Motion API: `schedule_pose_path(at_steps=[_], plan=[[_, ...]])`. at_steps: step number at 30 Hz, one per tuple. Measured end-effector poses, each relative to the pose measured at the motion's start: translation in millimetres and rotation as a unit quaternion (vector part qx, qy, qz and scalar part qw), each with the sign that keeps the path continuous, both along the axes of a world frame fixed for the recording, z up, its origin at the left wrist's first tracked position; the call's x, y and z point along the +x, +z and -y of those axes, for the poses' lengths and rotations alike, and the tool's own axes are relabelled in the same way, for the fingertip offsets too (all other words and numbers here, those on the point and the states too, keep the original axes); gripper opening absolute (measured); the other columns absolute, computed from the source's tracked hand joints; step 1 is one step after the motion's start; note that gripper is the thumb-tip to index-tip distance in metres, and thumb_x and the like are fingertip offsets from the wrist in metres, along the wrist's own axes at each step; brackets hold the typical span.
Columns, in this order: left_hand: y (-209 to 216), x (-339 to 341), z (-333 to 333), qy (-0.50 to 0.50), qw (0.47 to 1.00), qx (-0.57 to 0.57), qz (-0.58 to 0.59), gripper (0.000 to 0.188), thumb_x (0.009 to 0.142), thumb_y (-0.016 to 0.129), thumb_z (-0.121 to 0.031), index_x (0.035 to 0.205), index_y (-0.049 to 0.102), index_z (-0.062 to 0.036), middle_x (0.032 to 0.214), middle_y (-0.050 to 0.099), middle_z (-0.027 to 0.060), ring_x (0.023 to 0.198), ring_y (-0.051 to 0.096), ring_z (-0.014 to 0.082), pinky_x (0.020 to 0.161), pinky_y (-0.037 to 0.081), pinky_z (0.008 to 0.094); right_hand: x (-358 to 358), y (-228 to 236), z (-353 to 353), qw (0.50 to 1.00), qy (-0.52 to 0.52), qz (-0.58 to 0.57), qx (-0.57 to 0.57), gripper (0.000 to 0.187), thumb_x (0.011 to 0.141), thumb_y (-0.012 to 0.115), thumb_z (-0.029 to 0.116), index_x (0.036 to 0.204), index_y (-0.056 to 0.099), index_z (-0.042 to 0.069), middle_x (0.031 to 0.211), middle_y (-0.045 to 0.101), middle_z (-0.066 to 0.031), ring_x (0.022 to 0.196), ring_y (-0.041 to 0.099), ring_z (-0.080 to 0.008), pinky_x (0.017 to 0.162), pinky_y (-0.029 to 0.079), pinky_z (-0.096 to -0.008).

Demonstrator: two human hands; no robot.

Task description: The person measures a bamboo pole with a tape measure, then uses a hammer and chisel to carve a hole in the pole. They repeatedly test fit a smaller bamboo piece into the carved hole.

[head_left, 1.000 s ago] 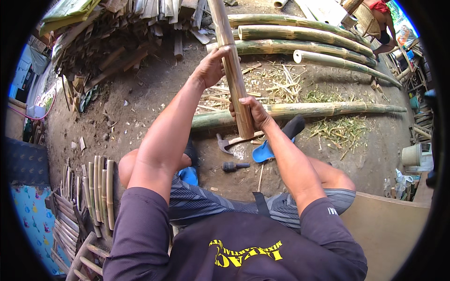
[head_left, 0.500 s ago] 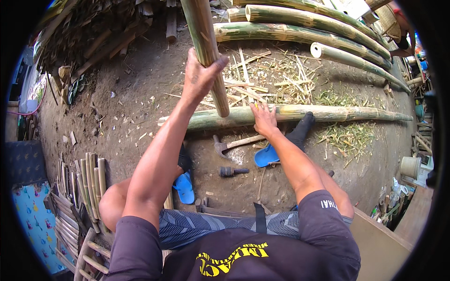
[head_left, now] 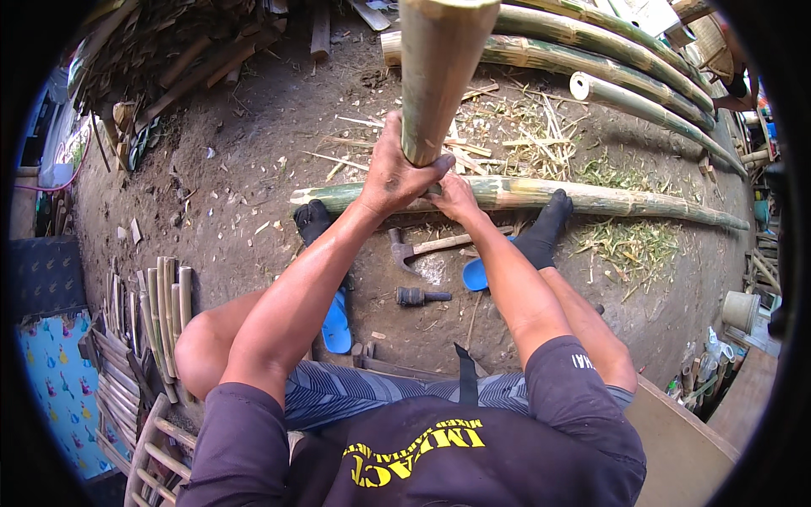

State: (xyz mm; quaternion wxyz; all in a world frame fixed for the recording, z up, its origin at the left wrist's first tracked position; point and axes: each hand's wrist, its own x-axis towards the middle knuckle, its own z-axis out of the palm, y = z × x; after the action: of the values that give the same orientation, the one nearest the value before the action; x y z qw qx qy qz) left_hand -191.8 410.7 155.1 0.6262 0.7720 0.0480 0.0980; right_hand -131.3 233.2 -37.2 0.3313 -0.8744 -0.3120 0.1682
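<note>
My left hand (head_left: 400, 171) is wrapped around the lower part of a thick bamboo pole (head_left: 443, 72), which stands steeply up and looms large near the top edge. Close against it is my right hand (head_left: 456, 198), its fingers curled in; the left hand partly hides what they grip. Under both hands a long green bamboo pole (head_left: 583, 198) lies across the ground. My feet in black socks (head_left: 547, 230) rest against it. Below the hands lie a claw hammer (head_left: 435, 245) with a wooden handle and a short dark tool (head_left: 422, 296), its kind unclear.
More long bamboo poles (head_left: 591, 63) lie at the top right. Bamboo shavings (head_left: 629, 258) litter the dirt. Blue slippers (head_left: 336, 325) sit by my feet. Cut bamboo pieces (head_left: 160, 317) stand at the left, near a bamboo ladder-like frame (head_left: 165, 456). A wood heap (head_left: 182, 59) fills the upper left.
The upright pole has swung right and tilted toward me, and my left hand has moved right and down with it. My right hand has left the lying bamboo and closed in beside my left.
</note>
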Motion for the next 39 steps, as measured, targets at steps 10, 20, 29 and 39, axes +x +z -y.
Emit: schedule_pose_path(at_steps=[10, 20, 29, 39], plan=[[8, -3, 9, 0.054, 0.998, 0.028, 0.01, 0.068, 0.075, 0.089, -0.026, 0.12, 0.045, -0.0015, 0.105, 0.063, 0.0169, 0.1, 0.065, 0.0273, 0.09, 0.051, 0.0428, -13, -9, 2, 0.998, -0.017, 0.04, -0.035, 0.047, 0.078, 0.083, 0.022, 0.122, 0.068, 0.025, 0.112, 0.069, -0.009, 0.117, 0.06, -0.03, 0.108, 0.041, -0.0482], [-11, -2, 5, 0.058, 0.998, -0.012, 0.026, 0.071, 0.074, 0.089, -0.024, 0.122, 0.042, -0.0024, 0.104, 0.062, 0.014, 0.098, 0.064, 0.024, 0.089, 0.051, 0.0396, -12, -12, 4, 0.998, -0.022, 0.054, 0.0, 0.046, 0.076, 0.082, 0.019, 0.119, 0.069, 0.023, 0.109, 0.07, -0.0096, 0.116, 0.062, -0.0315, 0.107, 0.041, -0.0475], [-13, -2, 5, 0.042, 0.998, 0.025, 0.047, 0.069, 0.075, 0.089, -0.024, 0.121, 0.042, -0.0013, 0.107, 0.059, 0.0147, 0.1, 0.061, 0.0232, 0.09, 0.05, 0.0402, -13, -9, 2, 0.998, -0.043, 0.047, -0.01, 0.047, 0.076, 0.083, 0.019, 0.119, 0.067, 0.024, 0.107, 0.07, -0.0123, 0.116, 0.062, -0.0323, 0.109, 0.04, -0.0481], [-9, 3, 0, 0.047, 0.994, 0.045, 0.084, 0.067, 0.077, 0.088, -0.027, 0.121, 0.045, -0.0002, 0.109, 0.052, 0.0142, 0.101, 0.057, 0.0248, 0.091, 0.048, 0.0398, -39, 36, 12, 0.974, -0.204, -0.079, -0.066, 0.038, 0.098, 0.065, 0.029, 0.133, 0.057, 0.017, 0.114, 0.072, -0.0204, 0.11, 0.066, -0.0398, 0.086, 0.051, -0.0507]])
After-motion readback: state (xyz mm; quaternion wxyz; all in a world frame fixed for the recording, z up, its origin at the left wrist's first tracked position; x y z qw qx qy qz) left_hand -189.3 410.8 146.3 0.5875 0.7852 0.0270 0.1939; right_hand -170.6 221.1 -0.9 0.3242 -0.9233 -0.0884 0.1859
